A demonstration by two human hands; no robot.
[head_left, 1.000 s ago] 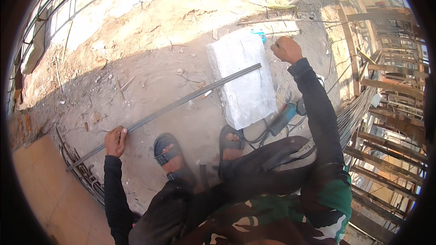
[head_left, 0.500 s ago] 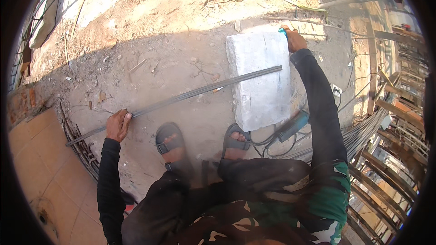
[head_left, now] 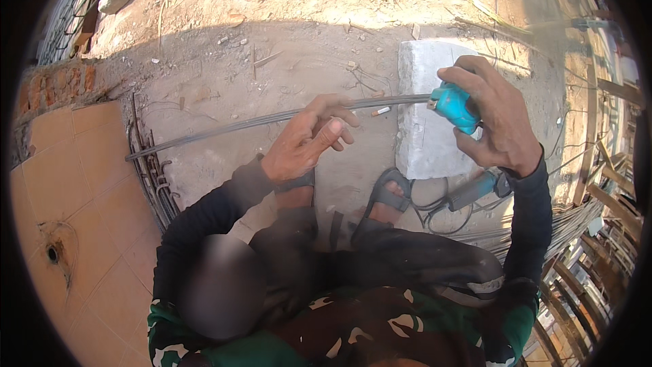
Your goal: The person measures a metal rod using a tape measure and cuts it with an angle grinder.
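My right hand (head_left: 499, 119) grips a teal tape measure (head_left: 455, 107) between thumb and fingers. The tape measure sits at the right end of a bundle of thin steel bars (head_left: 231, 126). That end rests over a pale rectangular block (head_left: 424, 153), while the other end reaches a pile of rebar (head_left: 146, 170) beside the tiles. Above the middle of the bars is my left hand (head_left: 309, 139), fingers apart and nothing seen in it. Whether its fingertips touch the bars, I cannot tell. No drawn-out tape blade can be made out.
A teal and black power tool (head_left: 472, 191) with a looped cable lies just right of the block. Long rods and wooden slats (head_left: 604, 265) crowd the right side. Orange tiles (head_left: 85, 211) cover the left, and a cigarette butt (head_left: 380, 111) lies near the bars.
My right hand has come from the block's far right corner to the bars' end with the tape measure. My left hand has let go of the bars and moved right. The view has shifted left.
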